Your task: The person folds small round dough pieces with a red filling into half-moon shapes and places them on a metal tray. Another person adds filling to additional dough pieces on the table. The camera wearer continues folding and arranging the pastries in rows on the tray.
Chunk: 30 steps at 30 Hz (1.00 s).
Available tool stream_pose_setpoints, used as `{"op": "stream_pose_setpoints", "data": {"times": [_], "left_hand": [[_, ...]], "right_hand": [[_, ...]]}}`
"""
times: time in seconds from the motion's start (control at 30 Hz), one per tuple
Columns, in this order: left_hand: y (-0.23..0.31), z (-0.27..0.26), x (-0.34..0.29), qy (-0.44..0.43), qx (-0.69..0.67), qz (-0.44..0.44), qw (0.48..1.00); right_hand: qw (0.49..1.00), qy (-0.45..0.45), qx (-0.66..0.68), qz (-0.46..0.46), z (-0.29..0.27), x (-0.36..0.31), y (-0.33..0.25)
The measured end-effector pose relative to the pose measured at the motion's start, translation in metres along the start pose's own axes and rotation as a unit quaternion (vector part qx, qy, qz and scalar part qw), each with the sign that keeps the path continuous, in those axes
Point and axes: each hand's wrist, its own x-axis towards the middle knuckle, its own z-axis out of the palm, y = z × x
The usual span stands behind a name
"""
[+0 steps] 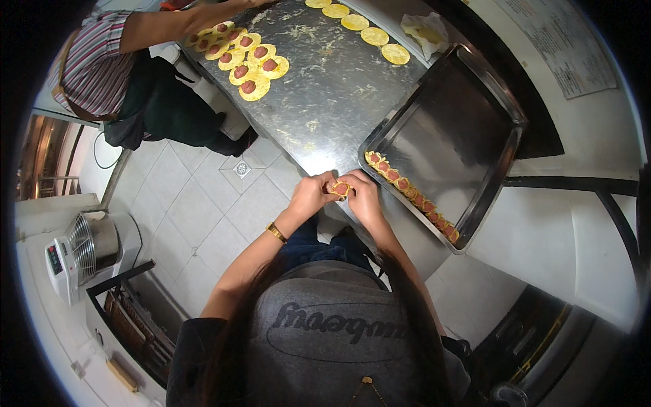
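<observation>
Nestling between left grip [312, 195] and right grip [365, 199] — yellow dumpling [340, 189].

From the hands [310, 197], wrappers topped with meat [260, 52] lie on the bench [325, 122] at eleven o'clock, plain wrappers [354, 22] at twelve; at two, a tray [447, 129] holds dumplings [403, 184] along its seven-o'clock side.

Curled left grip [314, 193] beside curled right grip [363, 197]
</observation>
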Motion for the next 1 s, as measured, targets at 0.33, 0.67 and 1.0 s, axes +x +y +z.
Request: {"op": "stream_pose_setpoints", "data": {"times": [0.33,0.67,1.0], "left_hand": [[0.001,0.001,0.001,0.014,0.041,0.062,0.997],[-0.002,0.0,-0.003,0.002,-0.053,0.036,0.998],[0.002,0.004,-0.004,-0.027,-0.046,-0.023,0.998]], "right_hand": [[0.999,-0.028,-0.037,0.021,0.001,-0.003,-0.002],[1.0,-0.01,-0.019,0.005,0.002,-0.006,-0.006],[0.999,0.005,-0.034,-0.023,-0.003,-0.008,-0.006]]}}
